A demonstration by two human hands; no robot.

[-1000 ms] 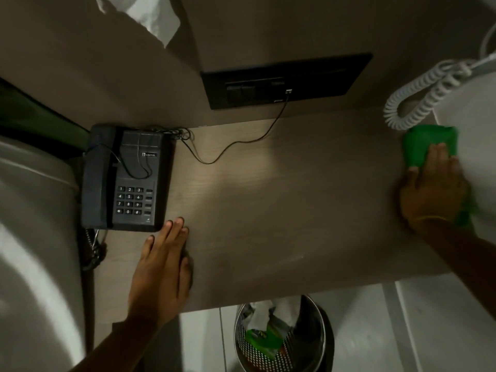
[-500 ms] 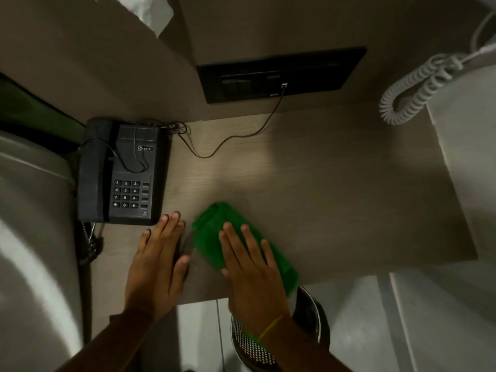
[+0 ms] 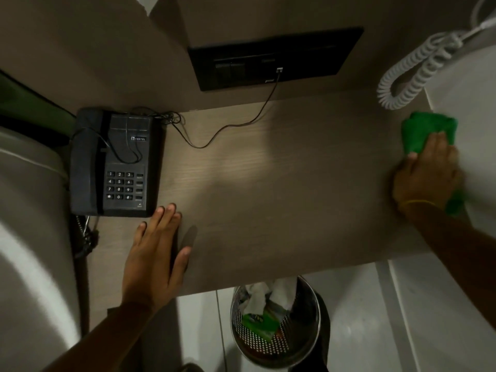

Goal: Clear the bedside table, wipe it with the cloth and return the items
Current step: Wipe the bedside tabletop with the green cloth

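Note:
The wooden bedside table (image 3: 281,183) fills the middle of the head view. A black desk telephone (image 3: 115,162) sits at its left end, its thin cord (image 3: 228,130) running to the wall panel. My left hand (image 3: 155,253) lies flat on the table's front left, just below the phone, holding nothing. My right hand (image 3: 426,175) presses a green cloth (image 3: 426,132) onto the table's right edge; the cloth sticks out beyond the fingers and below the wrist.
A black switch and socket panel (image 3: 276,60) is set in the wall behind. A white coiled cord (image 3: 410,73) hangs at the upper right. A perforated metal waste bin (image 3: 276,323) with rubbish stands under the front edge. The bed (image 3: 26,237) borders the left.
My right hand has swept the green cloth from the front left of the table, beside my left hand, across to the right edge. My left hand has stayed flat in place.

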